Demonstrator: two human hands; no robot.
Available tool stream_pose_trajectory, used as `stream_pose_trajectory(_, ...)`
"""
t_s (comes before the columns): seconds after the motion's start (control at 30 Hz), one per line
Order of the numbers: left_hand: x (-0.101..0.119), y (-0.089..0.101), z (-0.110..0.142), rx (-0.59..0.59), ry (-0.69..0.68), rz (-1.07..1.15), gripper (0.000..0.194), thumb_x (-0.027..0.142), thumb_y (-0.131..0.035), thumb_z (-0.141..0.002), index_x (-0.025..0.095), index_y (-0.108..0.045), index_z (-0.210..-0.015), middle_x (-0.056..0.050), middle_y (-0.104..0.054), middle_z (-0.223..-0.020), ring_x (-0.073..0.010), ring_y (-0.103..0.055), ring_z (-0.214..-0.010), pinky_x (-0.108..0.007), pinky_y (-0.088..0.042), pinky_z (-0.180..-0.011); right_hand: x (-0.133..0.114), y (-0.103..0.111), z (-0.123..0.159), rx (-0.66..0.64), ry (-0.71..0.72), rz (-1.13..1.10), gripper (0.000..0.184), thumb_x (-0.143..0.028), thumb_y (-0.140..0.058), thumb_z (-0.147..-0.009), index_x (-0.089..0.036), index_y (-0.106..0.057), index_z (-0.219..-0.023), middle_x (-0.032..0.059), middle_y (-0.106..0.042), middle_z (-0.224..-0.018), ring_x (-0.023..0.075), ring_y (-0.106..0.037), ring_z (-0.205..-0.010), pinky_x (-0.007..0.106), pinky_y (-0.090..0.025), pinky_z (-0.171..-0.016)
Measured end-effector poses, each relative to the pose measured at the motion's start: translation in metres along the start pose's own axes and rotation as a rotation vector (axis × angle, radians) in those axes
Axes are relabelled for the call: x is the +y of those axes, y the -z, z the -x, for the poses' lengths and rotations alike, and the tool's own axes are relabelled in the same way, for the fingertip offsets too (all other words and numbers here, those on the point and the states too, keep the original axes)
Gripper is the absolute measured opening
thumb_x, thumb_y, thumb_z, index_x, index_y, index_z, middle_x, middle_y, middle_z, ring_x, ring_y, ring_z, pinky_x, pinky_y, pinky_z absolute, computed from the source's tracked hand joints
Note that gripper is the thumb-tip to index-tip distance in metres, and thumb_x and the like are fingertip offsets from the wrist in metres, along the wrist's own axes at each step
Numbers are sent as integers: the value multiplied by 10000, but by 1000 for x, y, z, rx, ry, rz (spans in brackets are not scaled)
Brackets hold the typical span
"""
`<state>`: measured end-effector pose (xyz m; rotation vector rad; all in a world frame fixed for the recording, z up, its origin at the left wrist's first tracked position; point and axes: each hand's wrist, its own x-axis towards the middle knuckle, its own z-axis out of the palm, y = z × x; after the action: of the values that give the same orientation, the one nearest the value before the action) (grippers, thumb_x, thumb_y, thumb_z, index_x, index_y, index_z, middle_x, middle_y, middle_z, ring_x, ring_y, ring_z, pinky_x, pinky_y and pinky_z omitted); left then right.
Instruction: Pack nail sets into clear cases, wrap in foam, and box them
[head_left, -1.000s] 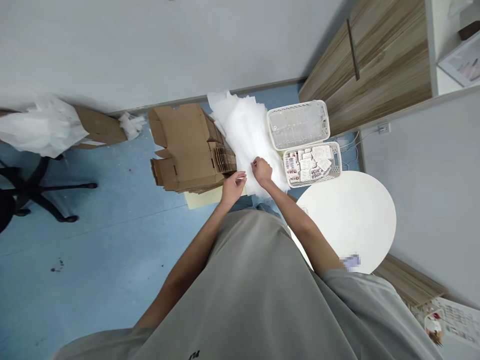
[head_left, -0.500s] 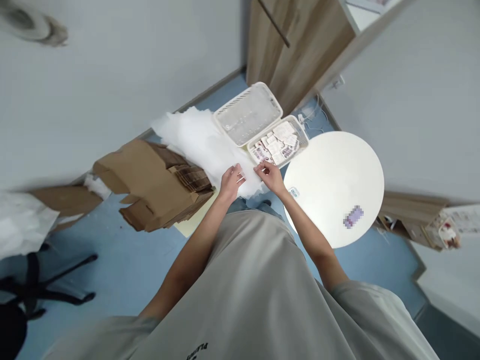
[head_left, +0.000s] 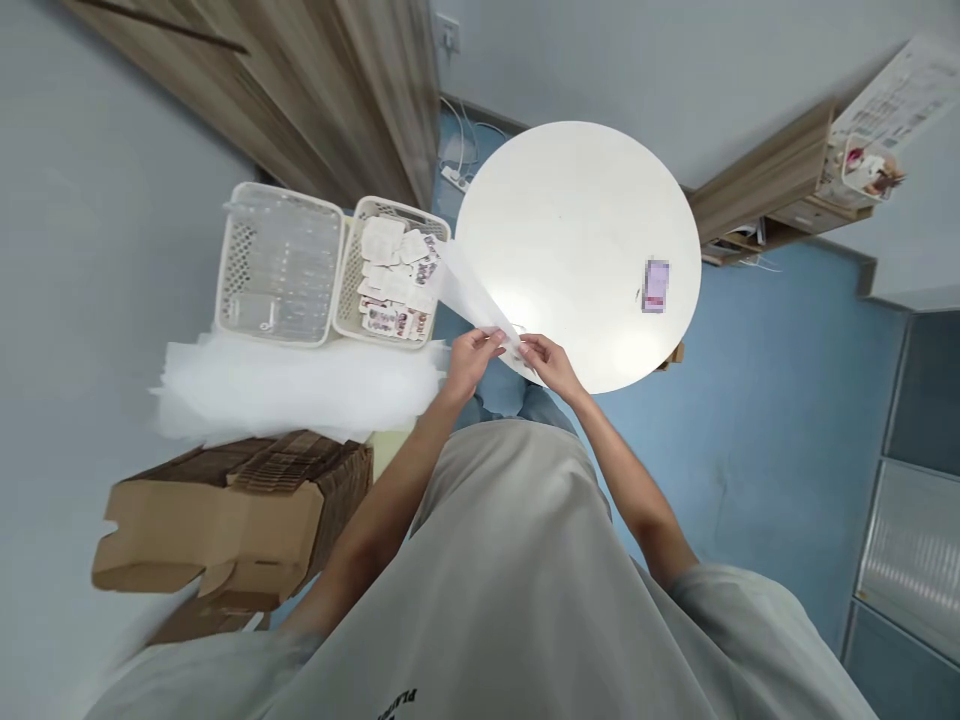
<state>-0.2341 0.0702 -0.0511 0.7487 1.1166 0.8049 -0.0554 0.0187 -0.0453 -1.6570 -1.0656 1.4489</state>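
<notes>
My left hand [head_left: 471, 362] pinches the lower end of a thin, translucent white sheet [head_left: 471, 288]. Beside it, my right hand [head_left: 553, 366] has its thumb and fingers closed on the same sheet's right edge. The sheet slants up and left from my hands, over the near left edge of a round white table [head_left: 577, 190]. To the left lies a pile of similar thin white sheets [head_left: 300, 385]. Behind that pile, a cream plastic basket [head_left: 352, 270] holds several small white packets [head_left: 394, 285] with printed patterns.
A second basket [head_left: 335, 290] with clear plastic boxes [head_left: 281, 260] stands at the left. Flattened brown cardboard boxes [head_left: 217, 530] are stacked at the lower left. A blurred purple object [head_left: 656, 286] lies on the table. A power strip [head_left: 454, 180] with cables is on the floor behind.
My view and body have turned right, from the sheet pile towards the round table. Both hands now hold one thin white sheet above the table's edge, away from the pile.
</notes>
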Motion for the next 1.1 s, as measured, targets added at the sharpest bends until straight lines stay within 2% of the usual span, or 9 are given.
stream_pose_trajectory(0.1,-8,-39,-6,-58,5,-99,440,570,-866,-800,171,-808,-976,-96,-822,-1016,-305,-763,-1075,-483,-614,-1042,12,27,3,10,41,-50,625,-698,-782,-838,-244,-686,-1257,83,-783,-1191,247,-746,-1113,360,-619,-946)
stream_pose_trajectory(0.17,-14,-65,-11,-52,-9,-152,398,540,-861,-808,173,-813,-954,-95,-821,-988,-302,-765,-1039,-477,-619,-1028,20,49,0,15,42,-36,580,-728,-705,-893,-237,-705,-1201,70,-783,-1136,241,-748,-1082,350,-627,-912)
stream_pose_trajectory(0.3,-29,-109,-21,104,-5,-225,321,497,-828,-828,184,-799,-896,-86,-805,-962,-289,-748,-1003,-448,-643,-945,41,110,-10,23,-13,25,566,-748,-550,-974,-208,-719,-955,60,-767,-955,215,-727,-860,308,-620,-710)
stream_pose_trajectory(0.43,-46,-140,-32,233,41,-267,289,500,-795,-856,216,-750,-827,-63,-776,-935,-276,-729,-1028,-399,-634,-918,73,172,-20,9,-83,22,505,-677,-544,-1002,-205,-723,-1007,80,-793,-1015,191,-734,-795,275,-584,-651)
stream_pose_trajectory(0.53,-59,-157,-38,260,80,-243,327,540,-816,-840,223,-738,-858,-60,-772,-955,-275,-730,-1059,-388,-627,-916,102,205,-29,37,-172,94,469,-629,-531,-1018,-201,-710,-1086,98,-802,-1097,208,-762,-870,300,-610,-730)
stream_pose_trajectory(0.6,-66,-167,-41,268,97,-237,365,574,-830,-824,225,-738,-877,-61,-775,-970,-272,-730,-1065,-392,-627,-923,118,218,-34,98,-213,170,458,-590,-539,-1026,-199,-697,-1204,125,-777,-1259,243,-763,-1073,355,-629,-890)
stream_pose_trajectory(0.77,-75,-186,-45,255,137,-307,406,593,-865,-786,218,-714,-759,-44,-744,-862,-238,-715,-961,-404,-632,-955,119,230,-35,224,-97,260,630,-596,-636,-1007,-207,-601,-1501,180,-562,-1616,311,-516,-1522,494,-473,-1233)
stream_pose_trajectory(0.93,-73,-206,-53,193,119,-364,437,606,-853,-806,213,-703,-688,-17,-697,-742,-221,-703,-881,-395,-644,-957,89,214,-31,-139,46,64,808,-584,-833,-877,-309,-557,-1584,85,-594,-1616,305,-569,-1486,471,-510,-1211)
stream_pose_trajectory(1.1,-73,-223,-60,167,59,-407,424,609,-790,-883,195,-811,-971,-85,-807,-1040,-271,-749,-1045,-415,-614,-1023,86,196,-41,-74,-44,-10,490,-469,-660,-1009,-271,-662,-1457,60,-706,-1475,282,-665,-1379,434,-554,-1166)
